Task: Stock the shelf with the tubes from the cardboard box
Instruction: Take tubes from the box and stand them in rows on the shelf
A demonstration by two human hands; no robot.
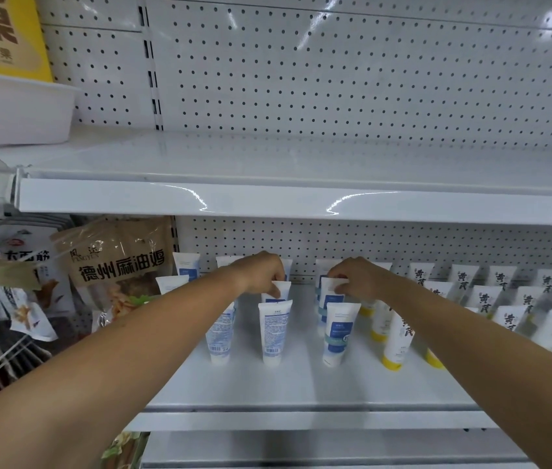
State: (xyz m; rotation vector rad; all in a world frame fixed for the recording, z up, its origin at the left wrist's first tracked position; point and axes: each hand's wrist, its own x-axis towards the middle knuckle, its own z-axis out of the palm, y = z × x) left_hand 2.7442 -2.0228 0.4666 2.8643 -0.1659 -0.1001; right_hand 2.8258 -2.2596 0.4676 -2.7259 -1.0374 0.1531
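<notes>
White tubes with blue labels stand cap-down in rows on the middle shelf [301,384]. My left hand [261,274] pinches the top edge of one white-and-blue tube [283,288] in the second row. My right hand [357,277] pinches the top of another white-and-blue tube [330,296] further right. In front of them stand more such tubes, one [273,333] with its printed back facing me and one [337,333] with its blue label facing me. The cardboard box is out of view.
White tubes with yellow caps [400,336] fill the right part of the same shelf. Snack bags [115,265] hang on pegs to the left. The upper shelf [268,170] is bare, with a white tub [14,110] at its left. The pegboard back wall [335,79] is white.
</notes>
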